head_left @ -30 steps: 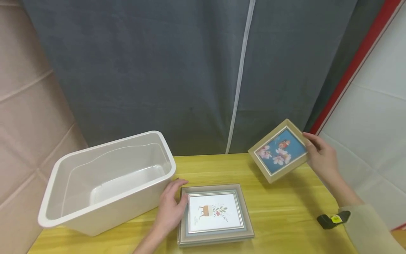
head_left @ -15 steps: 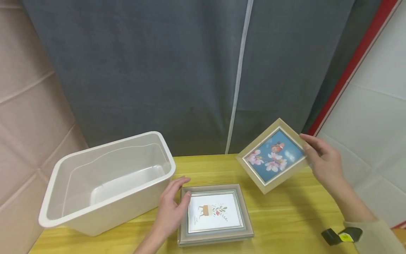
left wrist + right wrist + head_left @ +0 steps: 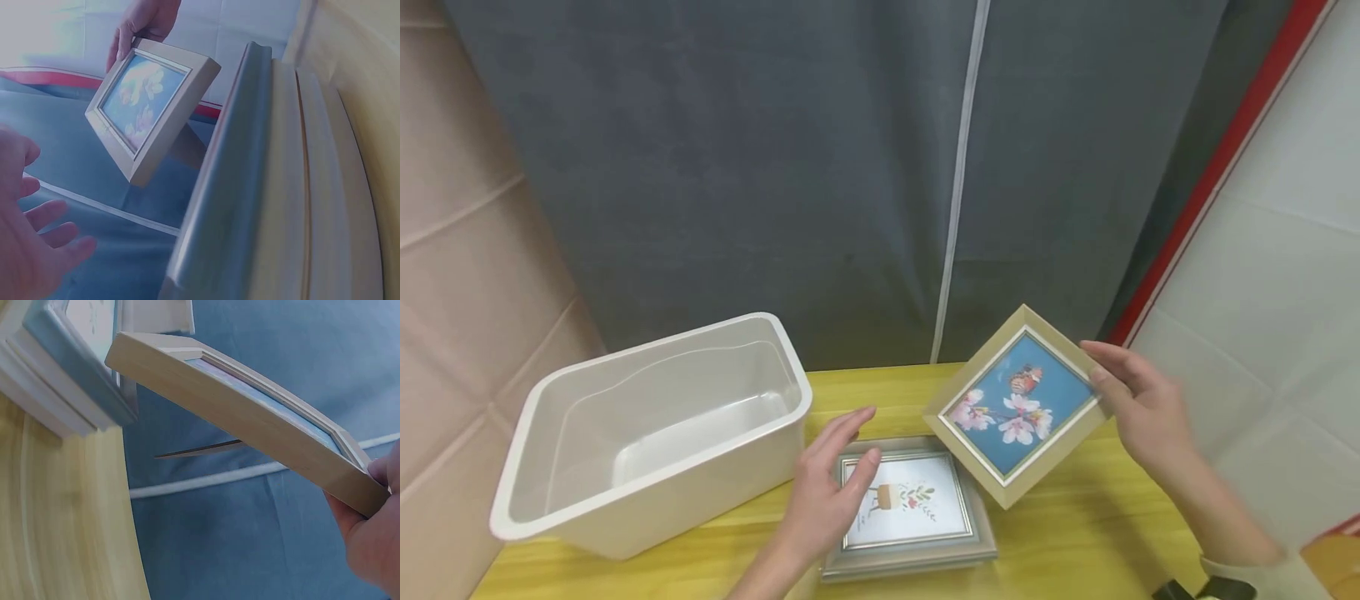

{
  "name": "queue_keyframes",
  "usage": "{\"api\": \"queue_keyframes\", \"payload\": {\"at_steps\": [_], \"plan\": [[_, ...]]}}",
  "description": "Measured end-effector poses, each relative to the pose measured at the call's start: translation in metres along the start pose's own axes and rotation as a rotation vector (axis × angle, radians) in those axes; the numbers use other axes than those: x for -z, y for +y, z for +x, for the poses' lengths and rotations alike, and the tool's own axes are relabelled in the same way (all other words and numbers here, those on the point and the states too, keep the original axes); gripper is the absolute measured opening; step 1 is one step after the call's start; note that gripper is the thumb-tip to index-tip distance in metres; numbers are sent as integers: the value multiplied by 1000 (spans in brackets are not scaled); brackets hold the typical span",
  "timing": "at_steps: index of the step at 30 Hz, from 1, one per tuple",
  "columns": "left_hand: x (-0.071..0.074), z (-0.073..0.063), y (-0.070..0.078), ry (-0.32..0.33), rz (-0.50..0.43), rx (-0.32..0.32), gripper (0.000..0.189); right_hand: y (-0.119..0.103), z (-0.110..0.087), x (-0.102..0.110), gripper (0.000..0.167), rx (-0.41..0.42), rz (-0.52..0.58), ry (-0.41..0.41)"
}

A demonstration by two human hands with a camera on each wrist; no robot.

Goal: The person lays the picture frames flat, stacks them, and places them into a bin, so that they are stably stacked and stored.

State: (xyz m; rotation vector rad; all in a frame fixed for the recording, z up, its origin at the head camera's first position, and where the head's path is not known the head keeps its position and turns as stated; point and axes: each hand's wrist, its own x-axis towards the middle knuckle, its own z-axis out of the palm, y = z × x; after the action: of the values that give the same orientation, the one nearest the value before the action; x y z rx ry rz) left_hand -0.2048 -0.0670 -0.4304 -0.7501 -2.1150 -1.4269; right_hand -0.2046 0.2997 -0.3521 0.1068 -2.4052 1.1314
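Note:
My right hand pinches a beige picture frame by its right corner, thumb on the front. It shows a butterfly and pink blossoms on blue and is held tilted above the table. In the right wrist view the same picture frame appears edge-on, with part of its back stand sticking out beneath. A stack of picture frames lies flat at the front, the top one grey with a deer and plant print. My left hand hovers over the stack's left edge, fingers spread and holding nothing; the left wrist view shows them apart from the stacked frames.
A white plastic bin stands on the yellow wooden table, left of the stack, nothing visible inside it. A grey curtain hangs behind the table. Pale panels flank both sides.
The right hand has brought the blossom picture frame leftward and toward the stack, where it now overlaps the stack's corner in view. My left hand has lifted and shifted slightly right.

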Motion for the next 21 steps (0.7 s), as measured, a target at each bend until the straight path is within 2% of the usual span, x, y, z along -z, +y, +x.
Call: {"api": "queue_keyframes", "payload": {"at_steps": [3, 9, 16, 21], "plan": [[1, 1, 3, -5, -3, 1, 49, -6, -7, -5, 35, 28, 12, -3], [1, 5, 9, -1, -24, -25, 50, -18, -17, -13, 32, 34, 130, -53], [-8, 12, 16, -25, -74, -43, 48, -24, -23, -25, 30, 94, 224, -83], [-12, 16, 21, -57, -112, -26, 48, -27, -25, -35, 31, 117, 364, -107]]}}
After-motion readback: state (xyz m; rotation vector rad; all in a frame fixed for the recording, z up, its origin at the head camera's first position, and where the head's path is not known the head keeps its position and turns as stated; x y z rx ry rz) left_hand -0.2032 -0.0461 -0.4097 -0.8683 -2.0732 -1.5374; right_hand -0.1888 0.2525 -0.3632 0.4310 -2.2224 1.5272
